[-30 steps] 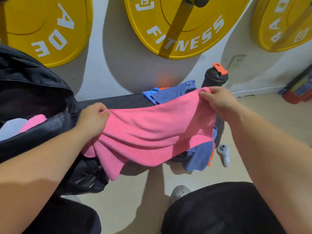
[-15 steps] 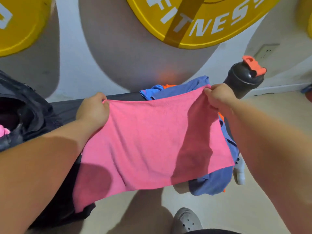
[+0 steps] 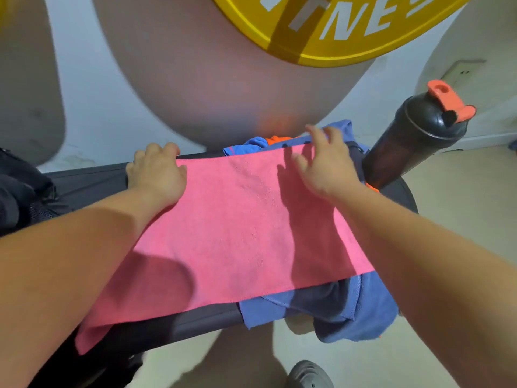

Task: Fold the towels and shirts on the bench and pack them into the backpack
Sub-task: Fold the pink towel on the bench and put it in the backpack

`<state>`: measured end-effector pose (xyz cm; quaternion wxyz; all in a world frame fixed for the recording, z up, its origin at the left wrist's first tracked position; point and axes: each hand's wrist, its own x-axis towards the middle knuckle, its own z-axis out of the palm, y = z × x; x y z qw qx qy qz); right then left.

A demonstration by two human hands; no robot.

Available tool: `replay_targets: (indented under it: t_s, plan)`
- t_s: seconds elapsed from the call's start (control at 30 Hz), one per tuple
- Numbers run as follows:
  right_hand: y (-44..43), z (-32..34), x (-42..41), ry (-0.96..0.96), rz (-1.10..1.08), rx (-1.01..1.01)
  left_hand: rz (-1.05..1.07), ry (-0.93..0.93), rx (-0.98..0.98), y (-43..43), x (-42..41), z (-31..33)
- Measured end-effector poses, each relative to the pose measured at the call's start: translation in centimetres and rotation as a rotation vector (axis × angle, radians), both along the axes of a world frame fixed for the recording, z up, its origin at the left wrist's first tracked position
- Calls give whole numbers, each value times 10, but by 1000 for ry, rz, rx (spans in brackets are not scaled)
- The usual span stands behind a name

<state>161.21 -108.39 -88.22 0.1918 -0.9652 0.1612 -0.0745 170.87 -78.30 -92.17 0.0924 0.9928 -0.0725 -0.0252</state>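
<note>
- pink towel [image 3: 237, 225] lies spread flat across the table [image 3: 92, 183], long side left to right. Its far edge runs near the table's back edge and its near-left corner droops off the front. Probably flattened like this to get clean edges before the first fold.
- left hand [image 3: 156, 175]: fingers curled on the towel's far-left corner, so it reads as gripping or pinning that corner to keep the cloth from sliding. Thumb and the actual pinch are hidden under the knuckles.
- right hand [image 3: 324, 163]: fingers spread and loose, nothing held, over the far-right corner. It is blurred, so I can't tell if it touches the cloth.
- blue shirt [image 3: 335, 312] is bunched at the table's right end and hangs off the front, unfolded. The towel's right part lies on top of it, so that side likely isn't sitting truly flat.
- backpack [image 3: 16, 191]: only a dark slice shows at the left edge, beside the table. Its opening is cut off and its contents are not visible.
- shaker bottle [image 3: 414, 135] is tilted at the far right, just beside the shirt, with its base hidden.
- Both forearms cover the towel's side edges.
- orange fabric [image 3: 275, 140] peeks out behind the towel; can't tell whether it is a separate garment or part of the shirt.
- yellow weight plate [image 3: 335, 29] is cut off at the top of the view.
</note>
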Motion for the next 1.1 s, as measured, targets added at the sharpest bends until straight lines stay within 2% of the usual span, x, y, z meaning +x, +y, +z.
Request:
replay_targets:
  t_s: [0.1,0.2,0.33,0.4,0.57,0.73,0.93,1.1]
  plan:
    - [10,-24,-22,235,194,-195,-23,-36,-33,1,-29,6]
    - [-4,-44,-39,366,134,-212,-49,-15,-20,14,-61,13]
    - [-11,-45,-42,349,54,-220,-36,65,75,48,-98,24]
    - [5,-39,-39,324,85,-261,29,137,113,64,-110,30]
    - [82,-29,-35,272,398,-265,69,212,112,92,-123,28]
    - [125,-52,-57,301,641,-314,182,313,-25,93,-112,24]
    - [120,-72,-69,304,639,-355,234,258,42,99,-95,12]
    - [119,-72,-70,282,642,-340,356,230,54,101,-91,10]
